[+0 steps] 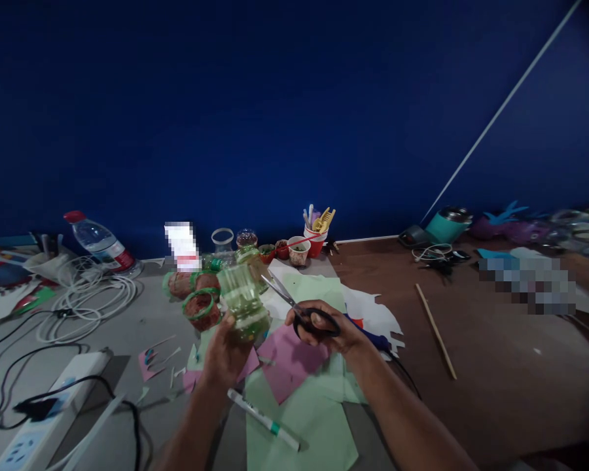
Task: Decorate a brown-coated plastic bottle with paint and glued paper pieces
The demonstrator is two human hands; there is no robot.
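My left hand (228,350) is closed round the lower part of a clear, green-tinted plastic bottle piece (245,297), which is tilted and a little blurred. In my right hand (331,327) are scissors (319,322) with black handles, fingers through the loops. Their blades (279,291) point up and left, parted slightly, near the bottle piece's right side; I cannot tell whether they touch it. Below both hands lie pink paper (294,363) and light green paper (299,432). A white marker with a green band (265,418) rests across the green sheet.
Left of the bottle piece are brown containers with green rims (202,311). Behind stand small cups (299,252) and a red cup of tools (315,239). A power strip (53,412), coiled white cable (86,307) and water bottle (103,245) lie left; a wooden stick (436,330) lies right.
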